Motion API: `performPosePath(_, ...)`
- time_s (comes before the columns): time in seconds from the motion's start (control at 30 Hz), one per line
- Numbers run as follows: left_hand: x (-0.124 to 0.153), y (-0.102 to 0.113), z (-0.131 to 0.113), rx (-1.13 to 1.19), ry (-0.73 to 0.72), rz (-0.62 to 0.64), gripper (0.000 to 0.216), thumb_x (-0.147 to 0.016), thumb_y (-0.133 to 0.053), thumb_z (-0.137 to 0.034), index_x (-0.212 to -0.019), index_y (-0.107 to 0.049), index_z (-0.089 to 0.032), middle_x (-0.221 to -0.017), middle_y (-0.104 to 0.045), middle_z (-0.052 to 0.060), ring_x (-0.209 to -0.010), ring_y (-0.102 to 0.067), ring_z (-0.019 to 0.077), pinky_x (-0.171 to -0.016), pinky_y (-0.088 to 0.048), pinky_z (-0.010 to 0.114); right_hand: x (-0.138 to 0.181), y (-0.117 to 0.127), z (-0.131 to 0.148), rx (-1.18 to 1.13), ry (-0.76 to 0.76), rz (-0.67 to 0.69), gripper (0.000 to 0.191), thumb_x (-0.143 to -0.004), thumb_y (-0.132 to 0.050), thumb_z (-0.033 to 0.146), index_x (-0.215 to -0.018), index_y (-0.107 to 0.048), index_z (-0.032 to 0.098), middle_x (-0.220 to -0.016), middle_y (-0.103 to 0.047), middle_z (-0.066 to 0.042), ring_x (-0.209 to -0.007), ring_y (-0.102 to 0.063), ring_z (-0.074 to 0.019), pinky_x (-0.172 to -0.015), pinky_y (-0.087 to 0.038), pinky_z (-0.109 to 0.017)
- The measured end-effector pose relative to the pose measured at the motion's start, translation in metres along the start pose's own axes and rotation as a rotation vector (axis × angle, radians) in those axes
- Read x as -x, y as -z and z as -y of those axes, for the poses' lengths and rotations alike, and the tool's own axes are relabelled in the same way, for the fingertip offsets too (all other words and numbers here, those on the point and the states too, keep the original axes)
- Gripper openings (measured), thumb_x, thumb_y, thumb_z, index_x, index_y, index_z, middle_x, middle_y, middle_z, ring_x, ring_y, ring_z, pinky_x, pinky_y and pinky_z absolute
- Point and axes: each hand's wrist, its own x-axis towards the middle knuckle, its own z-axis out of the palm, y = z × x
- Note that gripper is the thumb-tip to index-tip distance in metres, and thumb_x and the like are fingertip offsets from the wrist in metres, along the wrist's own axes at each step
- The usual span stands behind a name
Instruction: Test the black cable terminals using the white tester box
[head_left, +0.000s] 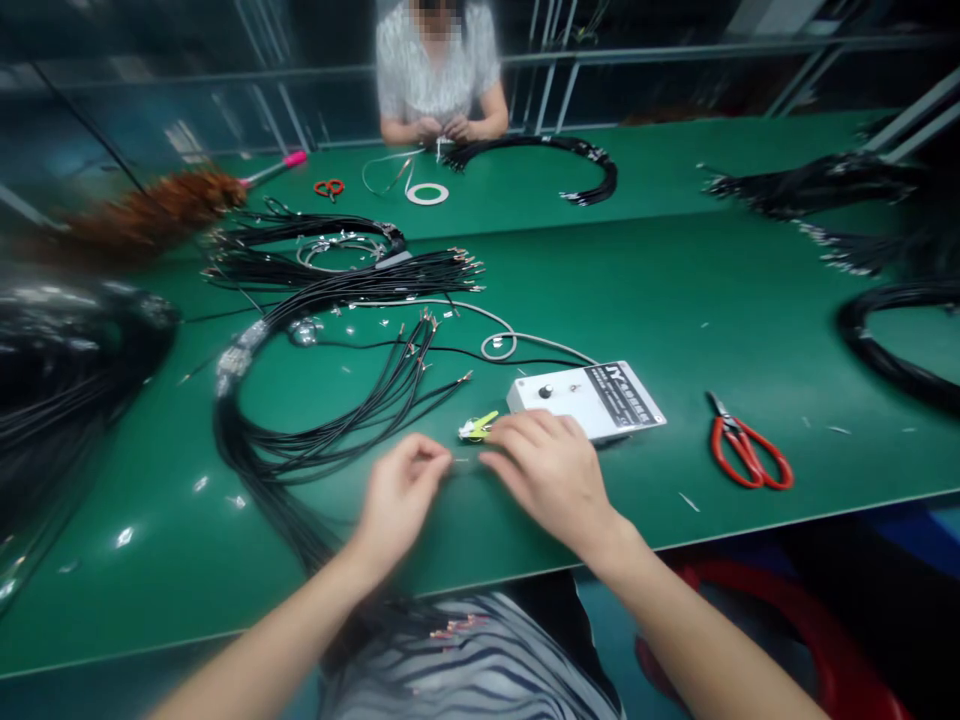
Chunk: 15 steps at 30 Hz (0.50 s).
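Observation:
My left hand point(401, 495) is closed in a pinch, with a thin pale sliver showing at its fingertips, too small to name. My right hand point(555, 478) is curved, thumb and fingers slightly apart. Its fingertips are beside a small yellow-green clip-like piece point(478, 427); whether they touch it I cannot tell. Behind that hand sits a white control box point(566, 395) with a black knob and a dark label. A bundle of black cables point(225, 400) curves around to my left, its copper-coloured ends fanned out near the box. More cable ends point(457, 630) lie across my lap.
Red-handled cutters point(746, 450) lie to the right. Black cable bundles point(900, 320) rest along the table's right side. Across the green table point(637, 270) a person point(439, 80) handles something small. A white ring point(427, 194), small red scissors point(328, 188) and a brown duster point(165, 205) are at the far side.

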Motion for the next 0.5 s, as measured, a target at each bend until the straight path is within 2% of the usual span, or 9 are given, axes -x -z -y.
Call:
performPosePath(0.1,-0.013,0.000,0.000,0.079,0.036,-0.015,0.017,-0.085,-0.066,-0.030,-0.080,-0.058,-0.015,-0.067,-0.057,-0.003,-0.049,-0.043,0.0049,-0.045,-0.029,0.017,-0.011,-0.004,-0.011,0.141,0.017,0.054,0.028,-0.087,-0.071,0.025,-0.112,-0.063,0.017,-0.116,-0.071,-0.007,-0.108,-0.058,-0.0249,-0.085,-0.033,-0.039)
performPosePath(0.27,-0.026,-0.003,0.000,0.115,0.038,-0.038,0.021,-0.081,-0.068,-0.032,-0.077,-0.057,-0.015,-0.064,-0.056,-0.004,-0.044,-0.040,0.0039,-0.042,-0.027,0.017,-0.020,-0.016,-0.017,0.232,0.087,0.094,0.007,-0.090,-0.063,0.015,-0.094,-0.068,0.018,-0.091,-0.074,-0.004,-0.090,-0.059,-0.0223,-0.082,-0.030,-0.039)
performPosePath(0.37,-0.031,-0.006,0.003,0.105,0.027,-0.062,0.020,-0.081,-0.067,-0.032,-0.077,-0.056,-0.016,-0.064,-0.056,-0.004,-0.043,-0.039,0.0039,-0.042,-0.027,0.017,-0.022,-0.016,-0.018,0.245,0.101,0.098,0.009,-0.090,-0.063,0.014,-0.087,-0.070,0.019,-0.082,-0.073,-0.003,-0.083,-0.058,-0.0212,-0.083,-0.029,-0.039)
performPosePath(0.5,-0.034,-0.009,0.006,0.079,0.015,-0.082,0.018,-0.082,-0.066,-0.030,-0.077,-0.056,-0.016,-0.066,-0.056,-0.004,-0.043,-0.039,0.0041,-0.042,-0.028,0.017,-0.024,-0.013,-0.019,0.229,0.102,0.119,0.012,-0.090,-0.061,0.012,-0.087,-0.070,0.019,-0.081,-0.072,-0.004,-0.082,-0.057,-0.0209,-0.086,-0.029,-0.040)
